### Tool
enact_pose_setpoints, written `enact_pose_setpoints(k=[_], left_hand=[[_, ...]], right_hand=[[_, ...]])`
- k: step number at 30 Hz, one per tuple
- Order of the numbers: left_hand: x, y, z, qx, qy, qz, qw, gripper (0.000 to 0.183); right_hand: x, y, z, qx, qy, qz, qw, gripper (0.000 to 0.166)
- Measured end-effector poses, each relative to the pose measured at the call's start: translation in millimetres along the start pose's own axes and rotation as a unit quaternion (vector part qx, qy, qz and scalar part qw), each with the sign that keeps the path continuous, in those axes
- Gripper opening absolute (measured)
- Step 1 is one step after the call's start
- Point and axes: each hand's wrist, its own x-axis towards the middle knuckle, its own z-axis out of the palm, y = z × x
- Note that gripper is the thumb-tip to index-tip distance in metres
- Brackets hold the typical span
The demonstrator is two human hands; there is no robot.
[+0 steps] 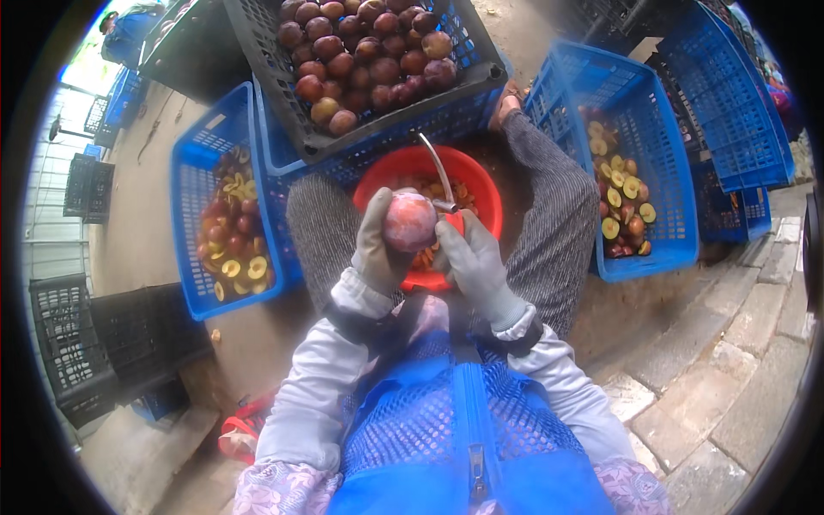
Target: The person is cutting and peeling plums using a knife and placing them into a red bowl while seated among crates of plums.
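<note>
My gloved left hand point(375, 241) holds a whole reddish-purple plum point(410, 222) over a red plastic basin point(479, 174). Gripped in my gloved right hand point(475, 257) is a knife with a red handle point(454, 222) and a thin curved metal blade point(439, 164). The blade points up and away, and its base sits close to the plum's right side. Orange fruit scraps point(425, 259) lie in the basin, partly hidden behind my hands.
Ahead, a black crate point(393, 106) full of plums rests on a blue crate point(273, 151). Blue crates with halved plums stand at left point(187, 257) and right point(676, 219). Black crates point(64, 328) line the far left. Brick paving point(727, 380) lies at right; another person point(132, 35) is upper left.
</note>
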Motion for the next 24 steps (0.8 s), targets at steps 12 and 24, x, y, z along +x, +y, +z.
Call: enact_pose_setpoints(k=[12,24], left_hand=[[7.5,-25.5,-15.6,0.144,0.138,0.022,0.980,0.042],[-0.5,-20.0,-11.9,-0.101,0.073,-0.096,0.988,0.054]], right_hand=[[0.4,13.5,-11.1,0.031,-0.019,0.061,0.997,0.035],[-7.5,13.5,-15.3,-0.119,-0.027,-0.006,0.993,0.031]])
